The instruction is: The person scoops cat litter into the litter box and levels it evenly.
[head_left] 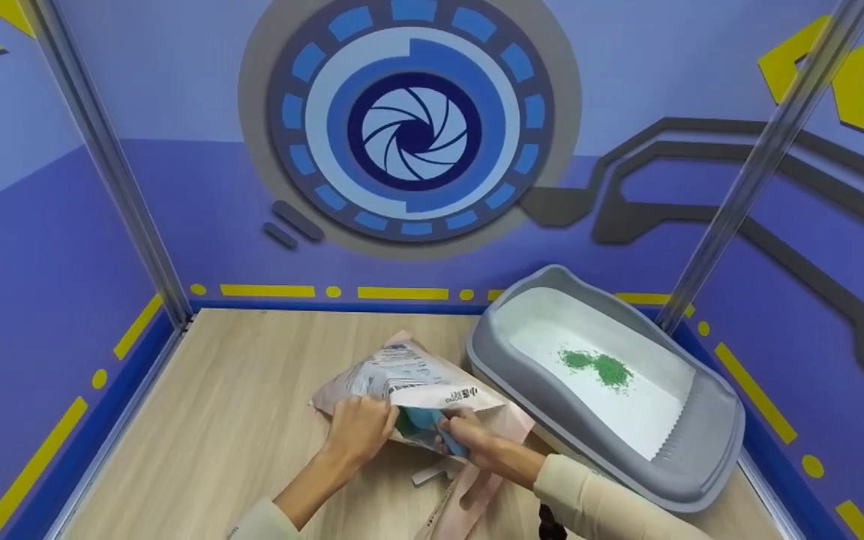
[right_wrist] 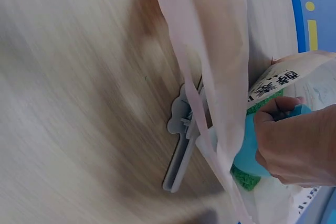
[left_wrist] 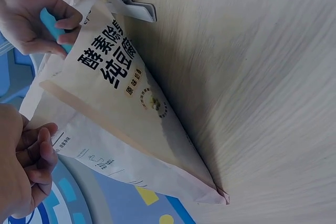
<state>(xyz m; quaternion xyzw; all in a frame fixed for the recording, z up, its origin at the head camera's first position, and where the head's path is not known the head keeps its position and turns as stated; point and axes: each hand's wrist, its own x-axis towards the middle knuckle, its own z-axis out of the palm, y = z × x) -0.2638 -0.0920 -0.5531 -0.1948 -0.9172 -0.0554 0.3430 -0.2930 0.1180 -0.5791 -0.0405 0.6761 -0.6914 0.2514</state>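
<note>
A pale pink and white bag (head_left: 421, 375) with printed lettering lies on the table, its mouth spread toward me. My left hand (head_left: 361, 426) grips the bag's opening at its left side, fingers curled at the edge in the left wrist view. With curled fingers my right hand (head_left: 473, 436) holds a blue scoop (right_wrist: 248, 148) by its handle, inside the mouth of the bag. Green granules (right_wrist: 244, 180) show in the bag around the scoop. Part of the scoop is hidden by the right hand and the bag's wall.
Right of the bag stands a grey litter box (head_left: 709, 480) with a white inside and a small patch of green granules (head_left: 604, 369). A grey sealing clip (right_wrist: 181, 148) lies on the table (head_left: 252, 390) beside the bag's torn-off strip (head_left: 469, 499). Patterned walls enclose the table.
</note>
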